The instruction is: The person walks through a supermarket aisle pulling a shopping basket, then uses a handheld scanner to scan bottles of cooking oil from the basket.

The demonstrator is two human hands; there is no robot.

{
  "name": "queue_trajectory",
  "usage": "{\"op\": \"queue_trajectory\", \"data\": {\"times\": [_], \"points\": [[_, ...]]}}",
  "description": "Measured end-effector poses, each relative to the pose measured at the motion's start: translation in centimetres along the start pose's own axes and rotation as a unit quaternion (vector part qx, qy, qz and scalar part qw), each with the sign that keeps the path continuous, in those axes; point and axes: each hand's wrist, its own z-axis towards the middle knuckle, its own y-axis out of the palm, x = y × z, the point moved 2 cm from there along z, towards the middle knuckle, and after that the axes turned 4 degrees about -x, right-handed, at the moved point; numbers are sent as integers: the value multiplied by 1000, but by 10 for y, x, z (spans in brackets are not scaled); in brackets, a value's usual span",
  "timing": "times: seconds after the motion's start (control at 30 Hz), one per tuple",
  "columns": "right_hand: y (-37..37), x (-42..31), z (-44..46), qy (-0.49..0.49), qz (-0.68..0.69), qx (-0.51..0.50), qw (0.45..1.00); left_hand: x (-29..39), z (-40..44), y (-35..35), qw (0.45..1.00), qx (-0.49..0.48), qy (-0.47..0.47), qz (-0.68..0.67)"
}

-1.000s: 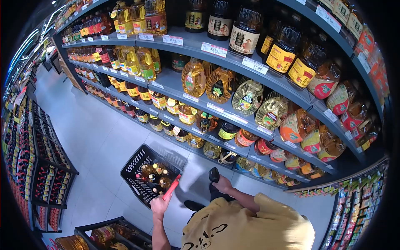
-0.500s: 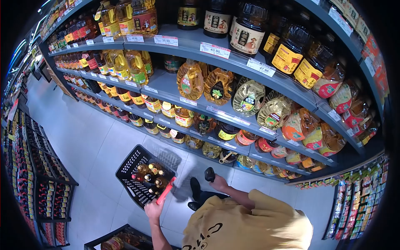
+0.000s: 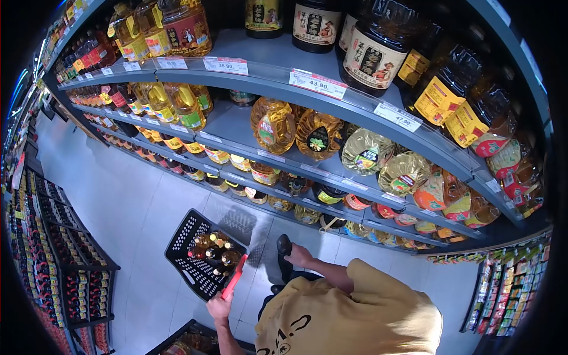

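Note:
My left hand (image 3: 219, 305) is closed round the end of the red handle (image 3: 236, 277) of a black basket (image 3: 188, 236). Inside the basket several bottles (image 3: 229, 257) of oil stand with their caps up. In my right hand (image 3: 300, 256) is a black handheld device (image 3: 284, 244), held out over the floor to the right of the basket. What the device is cannot be made out for certain. Neither hand touches the shelves.
A long shelf unit (image 3: 257, 72) of oil bottles with price tags runs across the front. Racks of dark bottles (image 3: 77, 248) stand at the left. Hanging packets (image 3: 512, 290) are at the right, and a low display (image 3: 192, 340) is at the bottom.
The shelves look nearer and larger. The low display at the bottom has slid mostly out of view. My right hand has shifted left with the device, and my left hand keeps its grip.

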Motion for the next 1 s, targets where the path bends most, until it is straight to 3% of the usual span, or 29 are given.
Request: {"op": "queue_trajectory", "data": {"times": [0.47,0.73,1.0], "points": [[30,-1,19,30,-27,-8,999,-33,41,-1,1000,24,-16,6],[79,-52,29,53,9,45,998,-52,77,-15,999,39,23,-11],[125,-118,32,6,-23,27,999,-73,105,-20,996,50,58,-40]]}}
